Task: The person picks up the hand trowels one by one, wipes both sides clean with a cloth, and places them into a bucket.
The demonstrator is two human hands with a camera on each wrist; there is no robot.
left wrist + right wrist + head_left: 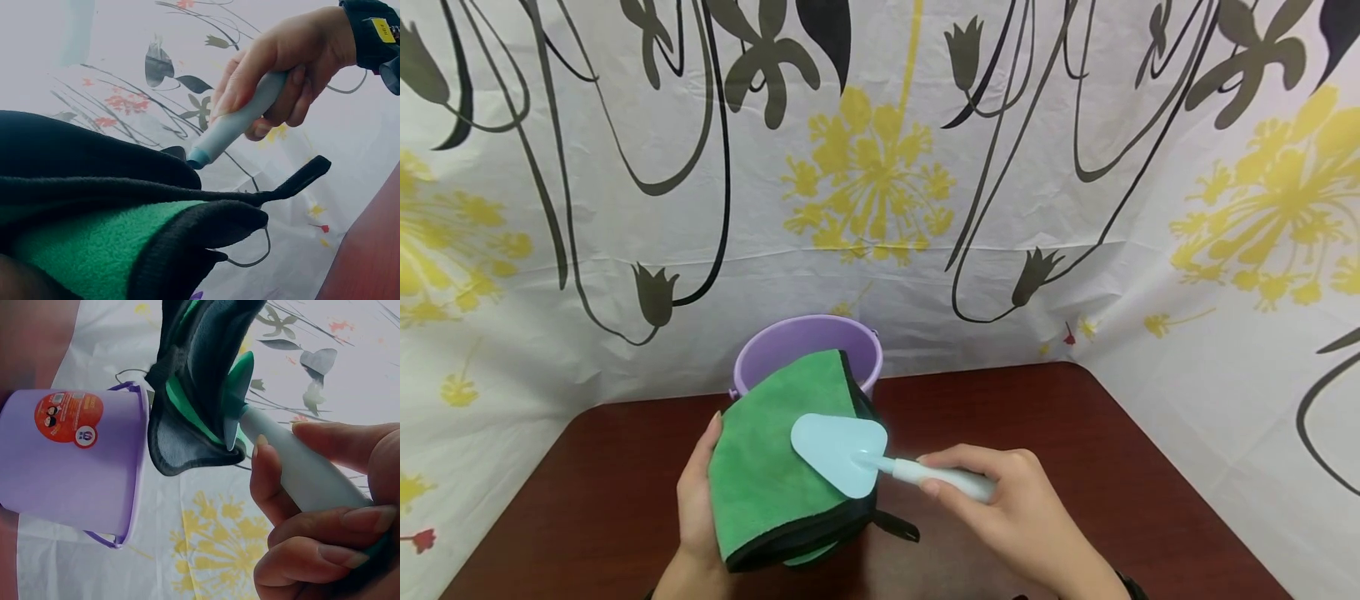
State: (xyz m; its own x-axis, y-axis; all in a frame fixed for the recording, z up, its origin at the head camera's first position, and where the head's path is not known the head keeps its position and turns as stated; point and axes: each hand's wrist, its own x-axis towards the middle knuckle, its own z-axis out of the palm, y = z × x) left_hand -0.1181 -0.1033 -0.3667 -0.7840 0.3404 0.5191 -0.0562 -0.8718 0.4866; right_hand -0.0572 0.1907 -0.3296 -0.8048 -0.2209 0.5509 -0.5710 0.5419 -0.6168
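A folded green cloth (767,475) with black edging and a small black loop is held up by my left hand (696,504), which grips its left side; most of those fingers are hidden behind it. My right hand (1011,500) grips the pale handle of a small light-blue toy trowel (842,450). The trowel's blade lies flat over the cloth's green face in the head view. From the right wrist, the blade's edge (237,394) sits right against the cloth (200,431), and fingers (306,550) curl round the handle.
Behind the cloth stands a purple bucket (748,358), with a red-orange sticker (69,415) on its side. Everything is over a dark reddish-brown table (1000,408) with rounded back corners. White flower-patterned fabric (880,292) hangs around the back and sides.
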